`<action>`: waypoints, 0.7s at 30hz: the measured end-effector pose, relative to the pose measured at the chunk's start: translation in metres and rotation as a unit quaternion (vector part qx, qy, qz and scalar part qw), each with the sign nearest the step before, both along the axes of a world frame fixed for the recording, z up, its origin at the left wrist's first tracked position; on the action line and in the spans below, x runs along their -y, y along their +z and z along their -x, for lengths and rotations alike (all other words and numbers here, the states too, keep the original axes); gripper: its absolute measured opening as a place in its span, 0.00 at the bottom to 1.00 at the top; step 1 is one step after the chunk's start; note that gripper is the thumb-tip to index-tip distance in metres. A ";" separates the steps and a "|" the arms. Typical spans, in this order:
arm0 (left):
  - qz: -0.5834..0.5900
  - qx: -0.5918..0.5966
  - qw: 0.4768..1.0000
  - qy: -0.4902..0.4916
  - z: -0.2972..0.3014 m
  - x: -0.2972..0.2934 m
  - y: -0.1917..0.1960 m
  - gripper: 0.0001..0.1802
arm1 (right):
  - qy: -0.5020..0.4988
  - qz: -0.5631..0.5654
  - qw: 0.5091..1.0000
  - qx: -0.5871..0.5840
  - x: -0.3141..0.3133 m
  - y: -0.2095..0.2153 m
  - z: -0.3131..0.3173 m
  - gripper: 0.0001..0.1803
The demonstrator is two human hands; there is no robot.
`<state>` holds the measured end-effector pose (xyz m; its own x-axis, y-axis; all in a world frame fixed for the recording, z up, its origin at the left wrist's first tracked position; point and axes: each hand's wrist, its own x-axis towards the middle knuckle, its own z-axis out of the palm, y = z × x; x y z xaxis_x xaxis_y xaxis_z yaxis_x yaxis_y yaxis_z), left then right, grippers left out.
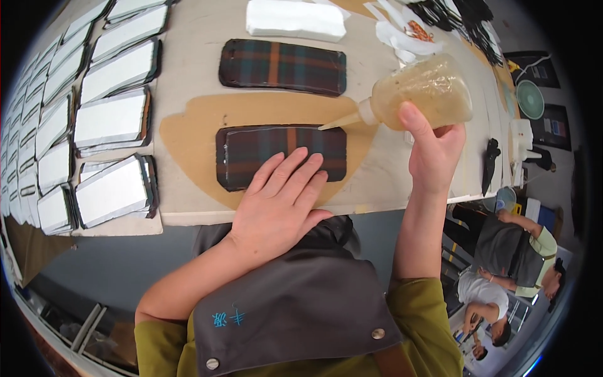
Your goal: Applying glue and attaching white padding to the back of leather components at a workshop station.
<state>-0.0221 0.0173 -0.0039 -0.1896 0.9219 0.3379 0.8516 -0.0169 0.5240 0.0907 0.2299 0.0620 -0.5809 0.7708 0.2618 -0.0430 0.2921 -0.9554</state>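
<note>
The left hand (276,210) lies flat, fingers spread, pinning the near plaid panel (282,157) to the counter (188,69); the right hand (433,151), fingers clamped round a glue bottle (421,94), sets its nozzle at the panel's top edge (gluing, seemingly); a steady squeeze along the border seems called for

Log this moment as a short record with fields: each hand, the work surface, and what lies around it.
left hand: flat on the near plaid panel, holding it down
right hand: grips a squeeze bottle of amber liquid, nozzle at the panel's top edge
surface: tan board on the table
beyond: second plaid panel, white block
left side: rows of grey-faced pieces
</note>
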 end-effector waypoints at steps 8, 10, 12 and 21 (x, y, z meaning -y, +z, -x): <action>0.009 -0.007 1.000 -0.009 0.000 -0.003 0.000 0.32 | -0.049 0.011 0.998 -0.032 -0.011 0.003 -0.012 0.27; 0.011 -0.007 1.000 -0.005 -0.001 -0.003 0.001 0.32 | -0.050 0.019 0.998 -0.043 -0.011 0.001 -0.014 0.27; 0.014 -0.007 1.000 -0.005 -0.001 -0.003 0.001 0.32 | -0.041 0.032 0.998 -0.039 -0.011 0.000 -0.017 0.26; 0.007 -0.006 1.000 0.003 -0.004 -0.005 0.003 0.32 | -0.043 0.058 0.997 -0.038 -0.017 -0.007 -0.029 0.26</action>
<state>-0.0177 0.0227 -0.0009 -0.1917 0.9255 0.3266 0.8578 -0.0037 0.5139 0.1200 0.2473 0.0548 -0.4928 0.8449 0.2083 -0.0963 0.1849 -0.9780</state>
